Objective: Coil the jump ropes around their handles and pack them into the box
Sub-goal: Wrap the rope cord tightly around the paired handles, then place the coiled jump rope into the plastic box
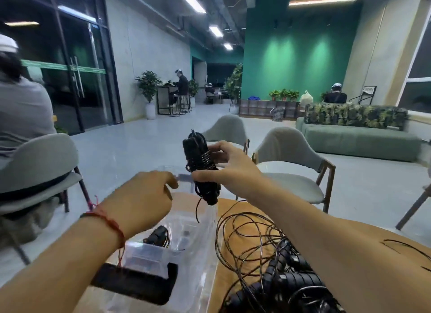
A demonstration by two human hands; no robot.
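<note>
My right hand (229,167) grips a black jump rope bundle (198,154), its cord wound around the upright handles, held above the far end of a clear plastic box (205,238). A loose cord end dangles from the bundle toward the box. My left hand (144,200), with a red string on the wrist, hovers just left of the bundle with fingers curled; I cannot tell whether it pinches the cord. One coiled rope (158,237) lies inside the box. A tangled pile of black ropes and handles (279,273) lies on the wooden table at the right.
The box has a black latch handle (137,282) at its near end. Grey chairs (291,158) stand beyond the table, and a seated person (21,107) is at the left. A green sofa (356,140) sits far right.
</note>
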